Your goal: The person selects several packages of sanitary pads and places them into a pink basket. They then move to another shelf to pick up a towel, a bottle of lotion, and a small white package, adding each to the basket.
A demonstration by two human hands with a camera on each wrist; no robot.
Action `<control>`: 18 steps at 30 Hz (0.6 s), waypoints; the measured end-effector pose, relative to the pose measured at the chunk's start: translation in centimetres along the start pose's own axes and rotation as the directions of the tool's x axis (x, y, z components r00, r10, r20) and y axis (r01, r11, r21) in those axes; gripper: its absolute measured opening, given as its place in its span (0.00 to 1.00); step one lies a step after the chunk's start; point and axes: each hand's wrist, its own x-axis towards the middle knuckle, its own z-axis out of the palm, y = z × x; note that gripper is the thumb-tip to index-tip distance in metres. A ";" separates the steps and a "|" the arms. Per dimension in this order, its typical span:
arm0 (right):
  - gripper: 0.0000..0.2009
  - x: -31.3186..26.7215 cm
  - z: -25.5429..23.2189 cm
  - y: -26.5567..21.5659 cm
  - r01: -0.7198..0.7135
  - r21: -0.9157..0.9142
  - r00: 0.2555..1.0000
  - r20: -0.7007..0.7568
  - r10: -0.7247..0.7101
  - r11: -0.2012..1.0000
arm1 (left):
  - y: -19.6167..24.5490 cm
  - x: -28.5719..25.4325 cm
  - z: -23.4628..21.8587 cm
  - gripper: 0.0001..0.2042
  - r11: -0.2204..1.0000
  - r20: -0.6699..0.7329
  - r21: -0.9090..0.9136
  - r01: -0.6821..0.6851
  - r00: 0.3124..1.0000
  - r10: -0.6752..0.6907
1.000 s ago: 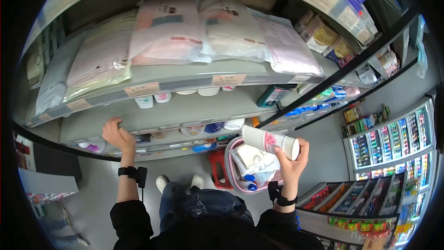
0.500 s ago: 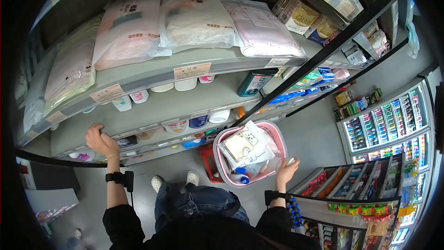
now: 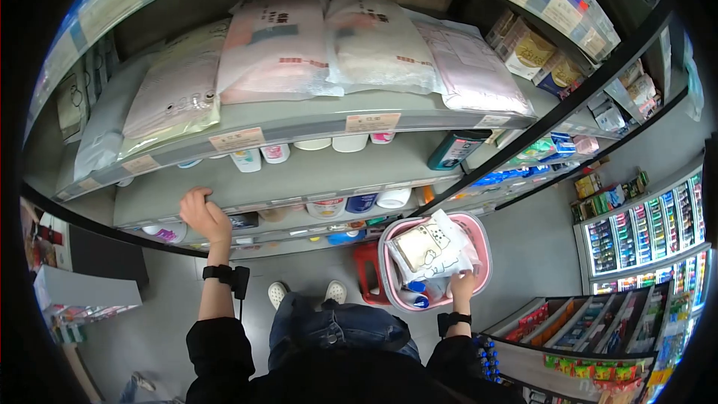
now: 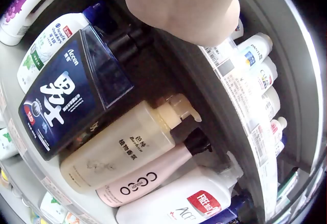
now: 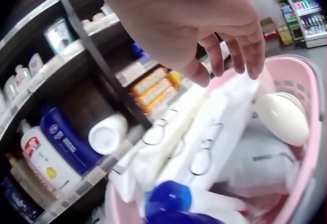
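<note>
My right hand (image 3: 464, 284) is over the near right side of a pink basket (image 3: 486, 254). In the right wrist view its fingers (image 5: 253, 63) hang loosely bent over white packages (image 5: 209, 137) with black line drawings, with nothing seen gripped between them. Below the fingertips lies a white object with a rounded end (image 5: 283, 119), beside a grey-white wrapped pack (image 5: 271, 165). Bottles with blue caps (image 5: 168, 198) lie at the near side. My left hand (image 3: 206, 215) rests at a shelf's front edge with bent fingers, above pump bottles such as a cream one (image 4: 120, 147).
Large plastic-wrapped packs (image 3: 273, 52) line the upper shelf. A dark green box (image 3: 456, 150) stands on the shelf below. Beside the basket is a red plastic stool (image 3: 366, 273). A snack rack (image 3: 591, 329) stands at right, drinks coolers (image 3: 643, 217) behind it.
My right hand has lowered a white ribbed cylinder with a pink print, like a stack of paper cups, into the basket and let go of it. The left hand stays at the shelf edge.
</note>
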 end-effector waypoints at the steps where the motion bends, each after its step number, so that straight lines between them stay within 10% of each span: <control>1: 0.12 0.0 -1.1 -1.8 0.117 0.037 0.990 -0.083 -0.114 0.992 | 0.0 0.0 0.0 0.09 1.000 -0.005 0.007 0.001 1.000 -0.001; 8: 0.04 -3.1 -7.8 -22.5 0.594 0.542 0.797 -0.296 -0.526 0.595 | -0.3 -0.1 0.2 0.09 1.000 -0.002 -0.002 0.013 1.000 -0.013; 15: 0.19 -7.7 -11.6 -39.3 0.939 0.266 0.315 -0.408 -0.857 0.219 | -0.2 0.0 0.0 0.09 1.000 0.015 -0.014 0.013 1.000 -0.013; 18: 0.21 -8.6 -11.8 -43.8 0.975 0.062 0.216 -0.459 -0.861 0.212 | -0.3 -0.1 -0.2 0.09 0.999 0.035 -0.014 0.030 0.999 -0.030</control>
